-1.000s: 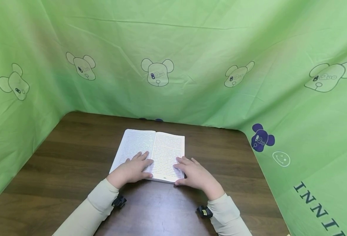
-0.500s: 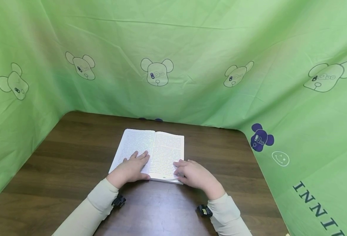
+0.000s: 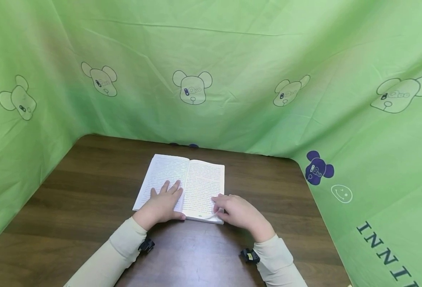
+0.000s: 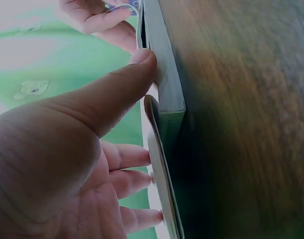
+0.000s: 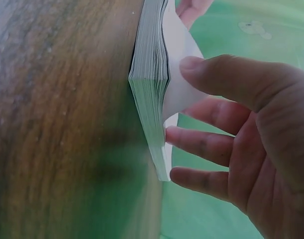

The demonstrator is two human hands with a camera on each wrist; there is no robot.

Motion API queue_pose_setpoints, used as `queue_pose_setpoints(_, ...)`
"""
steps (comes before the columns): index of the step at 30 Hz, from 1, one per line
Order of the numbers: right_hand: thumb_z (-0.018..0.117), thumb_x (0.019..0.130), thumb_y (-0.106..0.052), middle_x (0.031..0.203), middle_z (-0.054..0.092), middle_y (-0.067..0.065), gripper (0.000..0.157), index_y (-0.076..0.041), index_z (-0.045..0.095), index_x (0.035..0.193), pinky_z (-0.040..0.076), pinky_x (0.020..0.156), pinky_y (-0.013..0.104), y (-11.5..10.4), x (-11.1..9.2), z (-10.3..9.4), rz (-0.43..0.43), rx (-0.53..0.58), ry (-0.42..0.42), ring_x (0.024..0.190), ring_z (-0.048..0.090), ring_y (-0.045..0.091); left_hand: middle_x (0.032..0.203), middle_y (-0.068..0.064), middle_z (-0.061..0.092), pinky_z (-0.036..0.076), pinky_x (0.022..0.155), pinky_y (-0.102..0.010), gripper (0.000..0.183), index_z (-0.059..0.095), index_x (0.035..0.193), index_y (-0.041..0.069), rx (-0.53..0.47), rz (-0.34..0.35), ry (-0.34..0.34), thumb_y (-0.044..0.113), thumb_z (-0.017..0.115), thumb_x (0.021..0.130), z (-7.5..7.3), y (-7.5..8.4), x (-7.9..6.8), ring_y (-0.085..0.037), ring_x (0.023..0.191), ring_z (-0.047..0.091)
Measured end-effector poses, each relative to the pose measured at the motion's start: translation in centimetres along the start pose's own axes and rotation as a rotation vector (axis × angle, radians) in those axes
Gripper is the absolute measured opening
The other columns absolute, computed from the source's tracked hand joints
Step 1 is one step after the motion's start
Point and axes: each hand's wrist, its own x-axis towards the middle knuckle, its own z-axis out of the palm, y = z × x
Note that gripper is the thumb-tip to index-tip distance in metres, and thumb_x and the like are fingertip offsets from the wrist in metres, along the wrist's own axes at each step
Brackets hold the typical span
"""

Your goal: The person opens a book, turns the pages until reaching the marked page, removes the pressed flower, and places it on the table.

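An open book (image 3: 205, 179) with printed pages lies on the brown wooden table. My left hand (image 3: 162, 202) rests spread on its left page, thumb by the bottom of the spine. In the left wrist view the thumb (image 4: 119, 87) touches the book's lower edge, and the fingertips press the thin left side. My right hand (image 3: 239, 211) pinches the lower right corner of a page (image 5: 184, 64) between thumb and index finger. That corner curls up off the thick stack of pages (image 5: 152, 55); the other right fingertips touch the stack's side edge.
The wooden table (image 3: 99, 171) extends around the book. Green cloth (image 3: 232, 52) printed with cartoon bear heads hangs along the back and both sides. Dark wrist devices (image 3: 146, 245) sit at both sleeves.
My right fingers have drawn together at the lower right corner and lifted the page there, which lay flat before. The left hand stays on the left page with small shifts.
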Motion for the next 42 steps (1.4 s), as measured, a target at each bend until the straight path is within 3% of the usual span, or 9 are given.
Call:
queue_pose_setpoints(2, 0.072, 0.092, -0.012, 0.102, 0.073, -0.004, 0.006, -0.017, 0.07, 0.095, 0.056, 0.089, 0.038, 0.04, 0.09, 0.0, -0.018, -0.009, 0.029, 0.1, 0.071, 0.016, 0.169, -0.012, 0.025, 0.024, 0.106, -0.083, 0.101, 0.043, 0.156, 0.006, -0.004, -0.003, 0.002, 0.063, 0.078, 0.08, 0.03, 0.07, 0.03, -0.047, 0.154, 0.018)
queue_pose_setpoints(6, 0.072, 0.094, -0.014, 0.085, 0.06, -0.014, 0.008, -0.018, 0.066, 0.097, 0.053, 0.073, 0.031, -0.01, 0.15, -0.08, -0.021, -0.017, 0.058, 0.074, 0.058, 0.006, 0.169, -0.014, 0.023, 0.024, 0.106, -0.083, 0.107, 0.042, 0.156, 0.005, -0.003, -0.007, 0.011, 0.065, 0.08, 0.076, 0.15, 0.24, 0.09, -0.047, 0.154, 0.019)
queue_pose_setpoints(11, 0.07, 0.097, -0.016, 0.08, 0.058, -0.014, 0.008, -0.02, 0.063, 0.096, 0.051, 0.068, 0.03, -0.15, 0.02, -0.11, 0.041, -0.01, 0.075, 0.069, 0.054, 0.006, 0.17, -0.014, 0.022, 0.025, 0.104, -0.084, 0.108, 0.04, 0.157, 0.006, 0.019, -0.008, 0.029, 0.065, 0.081, 0.076, 0.34, 0.56, 0.01, -0.049, 0.153, 0.019)
queue_pose_setpoints(18, 0.065, 0.1, -0.016, 0.085, 0.066, -0.01, 0.005, -0.019, 0.063, 0.103, 0.055, 0.073, 0.032, -0.3, 0.05, 0.04, 0.094, 0.003, 0.093, 0.075, 0.062, 0.007, 0.169, -0.016, 0.022, 0.026, 0.103, -0.084, 0.098, 0.043, 0.157, 0.019, 0.008, 0.004, 0.033, 0.064, 0.079, 0.078, 0.23, 0.82, -0.24, -0.051, 0.153, 0.019)
queue_pose_setpoints(31, 0.067, 0.101, -0.025, 0.063, 0.048, -0.018, 0.006, -0.022, 0.062, 0.102, 0.047, 0.057, 0.03, -0.4, 0.27, 0.03, 0.117, -0.11, 0.226, 0.056, 0.046, 0.006, 0.168, -0.017, 0.025, 0.029, 0.102, -0.083, 0.088, 0.05, 0.153, 0.025, 0.015, 0.008, 0.041, 0.071, 0.07, 0.081, 0.56, 0.66, -0.07, -0.051, 0.152, 0.023)
queue_pose_setpoints(34, 0.07, 0.099, -0.025, 0.069, 0.059, -0.017, 0.008, -0.022, 0.064, 0.103, 0.051, 0.061, 0.032, -0.52, 0.4, -0.13, 0.118, -0.129, 0.257, 0.059, 0.054, 0.008, 0.168, -0.017, 0.026, 0.029, 0.102, -0.083, 0.082, 0.051, 0.153, 0.025, 0.003, 0.015, 0.042, 0.068, 0.067, 0.085, 0.49, 0.59, -0.06, -0.051, 0.151, 0.023)
queue_pose_setpoints(37, 0.074, 0.096, -0.026, 0.094, 0.074, -0.007, 0.02, -0.018, 0.066, 0.113, 0.057, 0.074, 0.037, -0.58, 0.45, -0.4, 0.14, -0.12, 0.28, 0.08, 0.07, 0.015, 0.167, -0.017, 0.028, 0.03, 0.101, -0.083, 0.077, 0.051, 0.153, 0.024, -0.01, 0.022, 0.044, 0.064, 0.066, 0.089, 0.44, 0.41, 0.02, -0.051, 0.151, 0.024)
queue_pose_setpoints(40, 0.077, 0.093, -0.029, 0.127, 0.071, 0.008, 0.045, -0.011, 0.062, 0.13, 0.056, 0.091, 0.047, -0.49, 0.43, -0.53, 0.198, -0.12, 0.296, 0.112, 0.07, 0.026, 0.167, -0.016, 0.03, 0.032, 0.101, -0.082, 0.076, 0.047, 0.156, 0.022, -0.033, 0.024, 0.06, 0.059, 0.067, 0.092, 0.39, 0.16, 0.19, -0.05, 0.15, 0.027)
queue_pose_setpoints(42, 0.078, 0.092, -0.031, 0.138, 0.064, 0.014, 0.055, -0.007, 0.059, 0.137, 0.053, 0.097, 0.052, -0.38, 0.43, -0.5, 0.247, -0.129, 0.302, 0.123, 0.064, 0.032, 0.166, -0.015, 0.033, 0.033, 0.101, -0.081, 0.079, 0.042, 0.158, 0.019, -0.057, 0.027, 0.092, 0.055, 0.07, 0.092, 0.31, 0.0, 0.31, -0.049, 0.149, 0.03)
